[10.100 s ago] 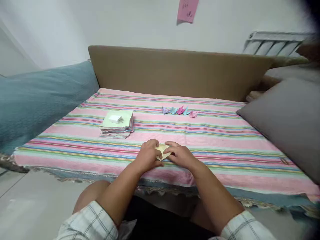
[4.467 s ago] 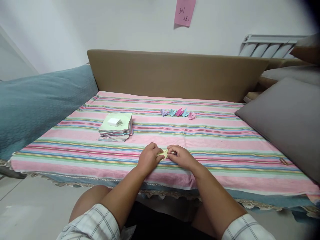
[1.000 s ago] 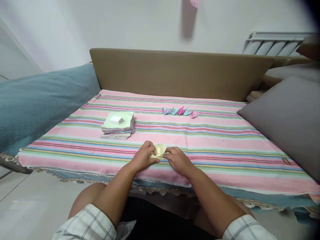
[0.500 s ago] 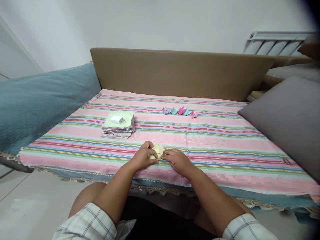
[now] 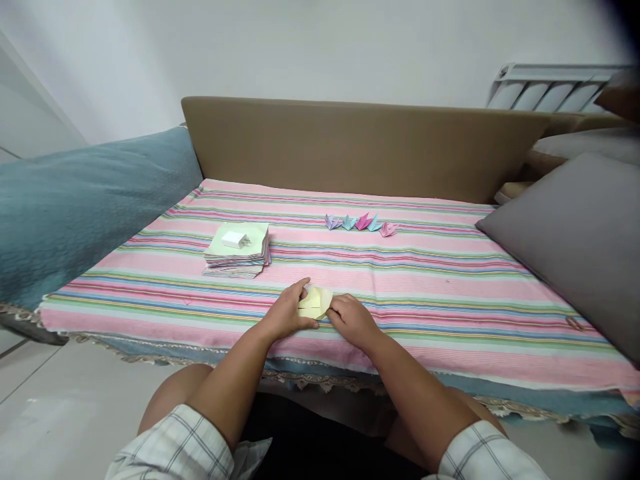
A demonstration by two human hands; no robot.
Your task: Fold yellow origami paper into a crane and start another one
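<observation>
A small pale yellow sheet of folding paper [image 5: 314,301], partly folded and creased, lies on the striped cloth near its front edge. My left hand [image 5: 286,312] holds the paper's left side, thumb along the near edge and forefinger raised at the far edge. At the right corner, my right hand [image 5: 351,319] is closed, thumb and forefinger pinching the paper. The fingertips hide part of both sides.
A stack of square paper [image 5: 235,263] with a white plug adapter [image 5: 234,239] on top stands at the left. Several folded paper cranes [image 5: 363,221] sit in a row farther back. A grey cushion [image 5: 575,233] lies at the right; a teal armrest [image 5: 100,200] borders the left.
More of the yellow paper shows, reaching slightly farther right. My right fingers have curled into a pinch at its corner. My left forefinger has straightened and lifted.
</observation>
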